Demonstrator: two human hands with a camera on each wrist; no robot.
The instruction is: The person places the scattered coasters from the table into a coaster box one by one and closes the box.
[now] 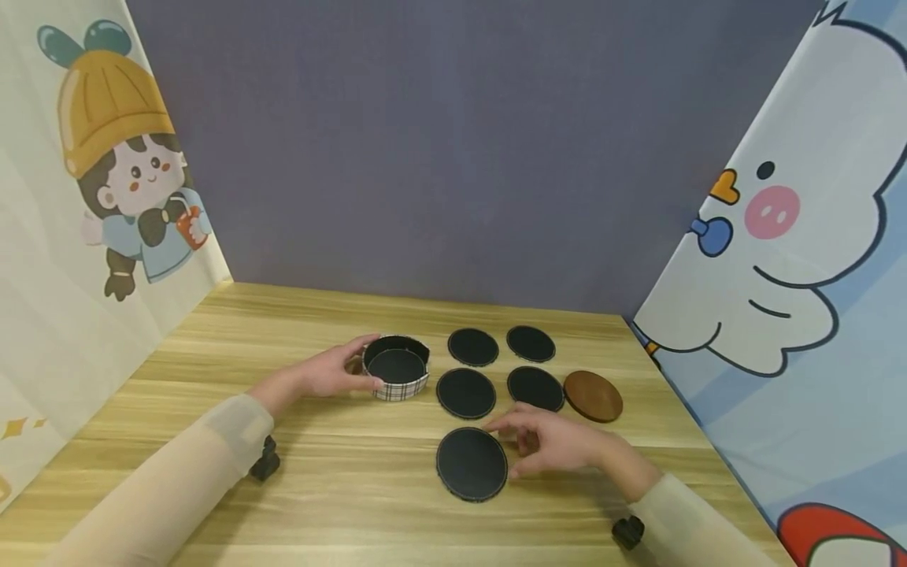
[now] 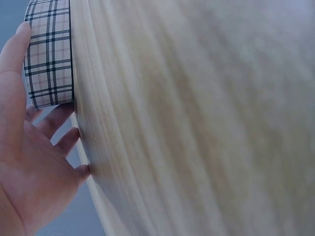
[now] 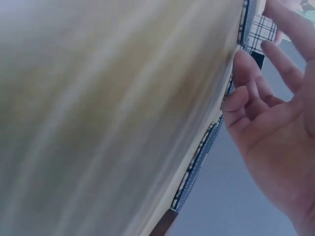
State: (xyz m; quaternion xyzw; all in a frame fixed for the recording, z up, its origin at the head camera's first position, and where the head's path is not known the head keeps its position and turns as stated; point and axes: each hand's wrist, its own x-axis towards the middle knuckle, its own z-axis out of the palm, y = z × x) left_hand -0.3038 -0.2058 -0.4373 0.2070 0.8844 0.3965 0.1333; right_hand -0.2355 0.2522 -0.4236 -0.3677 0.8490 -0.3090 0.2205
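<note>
My left hand (image 1: 331, 373) grips the left side of a round, plaid-sided coaster holder (image 1: 401, 390), thumb at the front and fingers behind. Its inside is black, with a gap in the wall at the right. In the left wrist view the thumb lies along the plaid wall (image 2: 51, 54). A round black coaster (image 1: 471, 465) lies flat on the table at the front. Beside its right edge is my right hand (image 1: 563, 442), index finger and thumb spread apart near the rim. The right wrist view shows the other fingers (image 3: 237, 98) loosely bent by the tabletop.
Several more black coasters (image 1: 466, 393) lie apart in two columns behind the front one. A brown round disc (image 1: 594, 396) lies at their right. The wooden table (image 1: 340, 488) meets a grey partition (image 1: 425, 157) at the back and printed panels at both sides.
</note>
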